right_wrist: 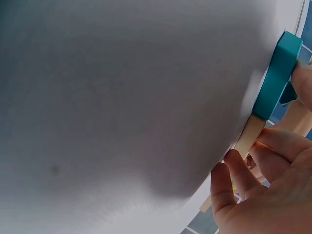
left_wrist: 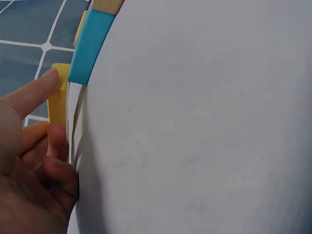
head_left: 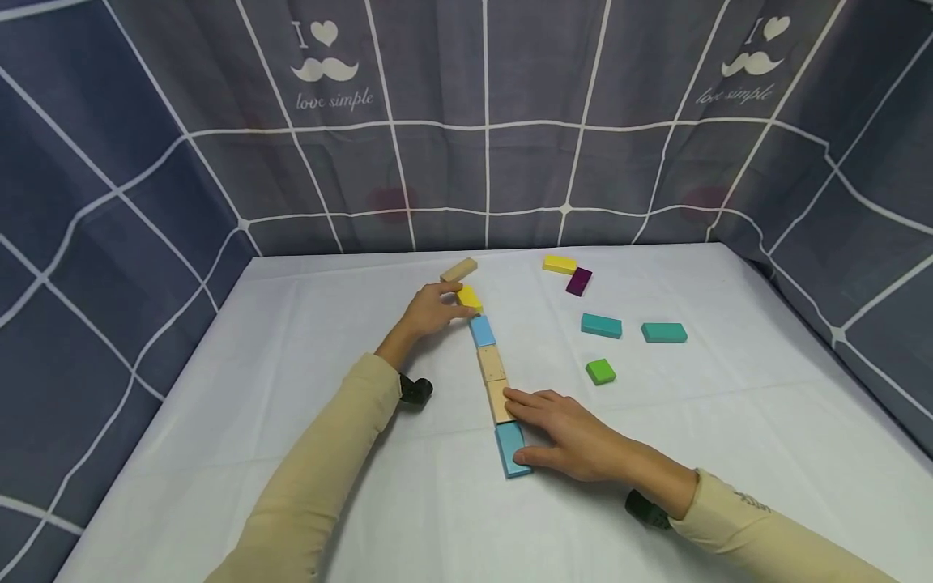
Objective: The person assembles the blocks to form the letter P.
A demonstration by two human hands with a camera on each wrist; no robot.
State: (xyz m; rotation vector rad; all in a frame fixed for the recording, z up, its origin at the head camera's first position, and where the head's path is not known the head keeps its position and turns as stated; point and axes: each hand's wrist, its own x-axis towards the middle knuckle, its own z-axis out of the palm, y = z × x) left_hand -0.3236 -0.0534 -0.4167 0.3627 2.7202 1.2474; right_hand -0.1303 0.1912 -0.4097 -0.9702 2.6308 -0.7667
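Observation:
A row of flat blocks runs up the middle of the table in the head view: a near blue block (head_left: 513, 450), two wooden blocks (head_left: 500, 402) (head_left: 491, 363) and a far blue block (head_left: 482, 331). At the far end my left hand (head_left: 432, 309) pinches a yellow block (left_wrist: 58, 100) between thumb and fingers, close to the far blue block. My right hand (head_left: 564, 433) lies beside the near end, its thumb on the near blue block (right_wrist: 278, 78) and its fingertips at the nearer wooden block.
A loose wooden block (head_left: 459, 270) lies beyond the left hand. To the right are another yellow block (head_left: 560, 264), a dark purple block (head_left: 579, 282), two teal blocks (head_left: 601, 325) (head_left: 664, 333) and a green block (head_left: 601, 372). Grey checked curtain (head_left: 437, 178) borders the white table.

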